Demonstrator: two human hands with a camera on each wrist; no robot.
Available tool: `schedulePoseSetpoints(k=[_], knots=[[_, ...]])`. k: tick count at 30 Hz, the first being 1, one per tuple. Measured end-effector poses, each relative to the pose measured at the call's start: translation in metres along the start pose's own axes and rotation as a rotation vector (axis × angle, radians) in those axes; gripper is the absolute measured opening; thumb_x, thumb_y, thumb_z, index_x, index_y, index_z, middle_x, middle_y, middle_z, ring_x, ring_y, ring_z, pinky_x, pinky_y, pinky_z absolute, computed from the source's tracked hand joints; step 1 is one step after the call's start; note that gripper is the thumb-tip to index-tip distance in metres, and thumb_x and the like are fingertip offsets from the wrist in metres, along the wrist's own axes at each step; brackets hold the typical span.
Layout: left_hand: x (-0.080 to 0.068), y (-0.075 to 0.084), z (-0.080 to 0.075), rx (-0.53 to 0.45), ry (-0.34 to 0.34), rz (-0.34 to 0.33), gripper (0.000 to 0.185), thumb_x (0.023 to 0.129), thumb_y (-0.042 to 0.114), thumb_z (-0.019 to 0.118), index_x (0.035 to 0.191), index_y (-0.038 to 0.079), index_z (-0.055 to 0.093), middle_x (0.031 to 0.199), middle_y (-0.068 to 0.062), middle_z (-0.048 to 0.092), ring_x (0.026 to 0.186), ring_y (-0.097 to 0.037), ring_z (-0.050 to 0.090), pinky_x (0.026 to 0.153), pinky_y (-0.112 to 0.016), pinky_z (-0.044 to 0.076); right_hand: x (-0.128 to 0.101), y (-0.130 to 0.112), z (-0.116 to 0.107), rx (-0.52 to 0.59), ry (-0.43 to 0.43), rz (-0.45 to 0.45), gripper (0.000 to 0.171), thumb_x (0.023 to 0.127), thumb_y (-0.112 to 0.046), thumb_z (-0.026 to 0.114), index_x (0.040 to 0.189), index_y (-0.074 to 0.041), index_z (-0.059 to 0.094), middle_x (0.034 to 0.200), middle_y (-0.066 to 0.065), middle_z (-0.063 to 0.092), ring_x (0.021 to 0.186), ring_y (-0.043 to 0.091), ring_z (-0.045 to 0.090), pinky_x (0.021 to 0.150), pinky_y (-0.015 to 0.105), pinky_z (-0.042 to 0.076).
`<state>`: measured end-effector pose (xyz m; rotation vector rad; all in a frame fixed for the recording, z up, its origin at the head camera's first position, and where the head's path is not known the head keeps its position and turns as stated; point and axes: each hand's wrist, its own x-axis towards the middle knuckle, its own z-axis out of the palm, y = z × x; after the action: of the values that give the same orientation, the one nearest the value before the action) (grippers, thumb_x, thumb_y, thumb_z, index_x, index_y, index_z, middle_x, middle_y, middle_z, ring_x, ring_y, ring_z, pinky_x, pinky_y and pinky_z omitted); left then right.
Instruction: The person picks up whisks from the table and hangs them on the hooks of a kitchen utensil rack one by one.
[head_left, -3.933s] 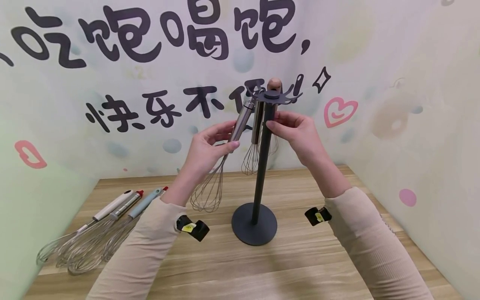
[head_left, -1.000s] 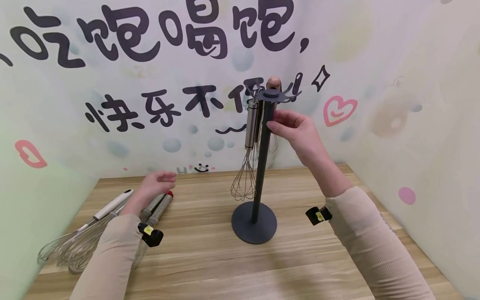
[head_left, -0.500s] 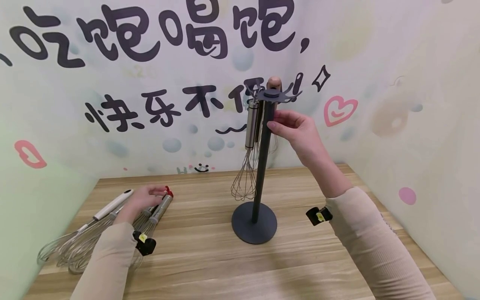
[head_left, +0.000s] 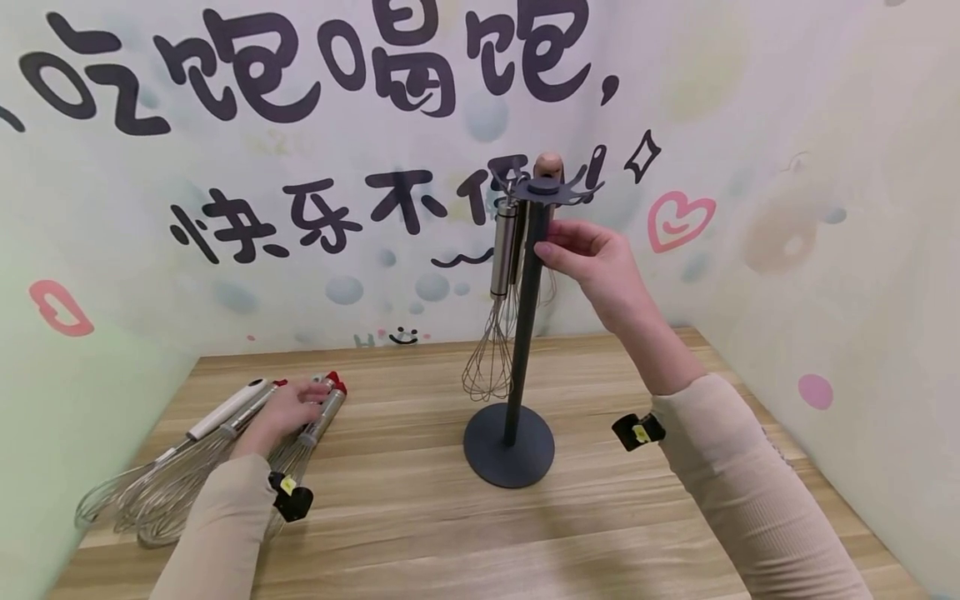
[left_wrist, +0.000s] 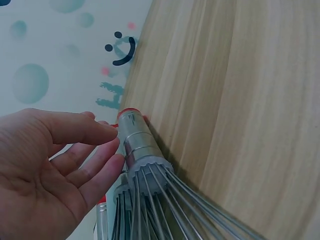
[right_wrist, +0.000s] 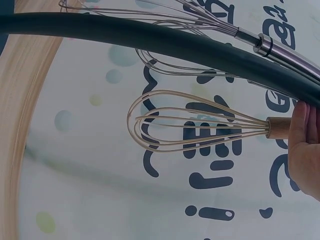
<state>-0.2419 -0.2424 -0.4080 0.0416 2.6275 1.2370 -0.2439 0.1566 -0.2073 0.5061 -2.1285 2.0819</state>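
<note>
Up on the dark stand [head_left: 525, 325], whisks hang from the hooked disc at its top: a steel-handled whisk [head_left: 501, 258] dangles on the side away from the right hand [head_left: 592, 267], its wire head low beside the pole, and behind the pole a wooden-handled whisk [right_wrist: 210, 127] hangs with pale loops. The right hand is raised against the upper pole; its fingers [head_left: 558, 242] are gathered close together and curled at the pole just beneath the disc, and in the right wrist view the wooden handle ends right at the fingertips, though whether they pinch the handle or the pole I cannot tell. Down on the wooden table [head_left: 600, 517], the left hand [head_left: 281, 415] lies among a row of loose whisks. Its fingers [left_wrist: 95, 150] are relaxed and slightly fanned, not clasped round anything, and their tips touch the metal collar of the red-tipped whisk [left_wrist: 137, 150], which lies just beyond the fingertips with its red cap pointing toward the wall and its wires running back past the palm. A second red-capped handle sits under the hand. On the far side of the knuckles lies the white-handled whisk [head_left: 225, 410], close by the hand, its wires mingling with the others near the table's left edge.
</note>
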Motion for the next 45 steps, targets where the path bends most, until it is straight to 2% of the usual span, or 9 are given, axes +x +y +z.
schedulePoseSetpoints(k=[6,10,16,21,27,36,45], knots=[[0.002,-0.006,0.003,-0.003,0.024,0.029,0.057,0.079,-0.005,0.052,0.134,-0.016,0.04,0.132,-0.038,0.047,0.121,-0.049,0.048,0.072,-0.024,0.045,0.001,0.001,0.0,0.012,-0.004,-0.008,0.022,0.087,-0.001,0.064,0.092,-0.022,0.068,0.085,-0.01,0.067,0.083,0.005,0.062,0.08,0.015,0.054],[0.003,-0.009,0.003,0.01,0.034,0.028,0.057,0.079,-0.005,0.054,0.133,-0.017,0.04,0.131,-0.037,0.049,0.119,-0.047,0.05,0.072,-0.023,0.046,0.002,0.002,-0.001,0.009,-0.002,-0.007,0.02,0.087,-0.002,0.065,0.098,-0.019,0.068,0.087,-0.009,0.067,0.085,0.006,0.062,0.08,0.016,0.054],[0.004,-0.009,0.005,0.041,0.03,-0.006,0.056,0.08,-0.004,0.054,0.133,-0.017,0.041,0.132,-0.036,0.048,0.121,-0.047,0.048,0.073,-0.024,0.048,0.002,0.001,-0.001,-0.02,-0.008,-0.002,0.03,0.088,-0.004,0.065,0.118,-0.002,0.063,0.089,-0.009,0.067,0.087,0.006,0.062,0.082,0.016,0.053],[0.005,-0.01,0.008,0.086,0.054,-0.028,0.055,0.079,-0.002,0.056,0.132,-0.015,0.044,0.131,-0.035,0.05,0.12,-0.047,0.049,0.081,-0.035,0.051,0.001,0.0,-0.001,-0.075,-0.023,0.014,0.042,0.09,-0.007,0.064,0.129,0.005,0.055,0.092,-0.012,0.067,0.092,0.007,0.061,0.085,0.015,0.051],[0.009,-0.012,0.013,0.097,0.07,-0.033,0.055,0.081,-0.001,0.058,0.132,-0.016,0.043,0.131,-0.035,0.05,0.121,-0.047,0.049,0.093,-0.047,0.05,0.002,-0.001,-0.001,-0.116,-0.021,0.024,0.042,0.09,-0.009,0.064,0.129,0.006,0.055,0.091,-0.016,0.067,0.096,0.007,0.059,0.086,0.014,0.05],[0.008,-0.009,0.017,0.121,0.11,-0.019,0.053,0.079,0.0,0.061,0.128,-0.016,0.048,0.127,-0.034,0.054,0.118,-0.046,0.053,0.093,-0.048,0.049,0.002,-0.002,0.002,-0.152,0.005,0.017,0.042,0.089,-0.008,0.064,0.128,0.006,0.056,0.088,-0.018,0.066,0.091,0.003,0.06,0.083,0.012,0.05],[0.007,-0.008,0.02,0.12,0.126,-0.017,0.051,0.079,0.0,0.061,0.126,-0.016,0.049,0.125,-0.034,0.055,0.116,-0.046,0.053,0.092,-0.048,0.05,0.0,-0.002,0.01,-0.247,0.063,-0.02,0.036,0.088,-0.011,0.066,0.121,0.003,0.062,0.088,-0.009,0.065,0.083,0.006,0.059,0.076,0.013,0.05]])
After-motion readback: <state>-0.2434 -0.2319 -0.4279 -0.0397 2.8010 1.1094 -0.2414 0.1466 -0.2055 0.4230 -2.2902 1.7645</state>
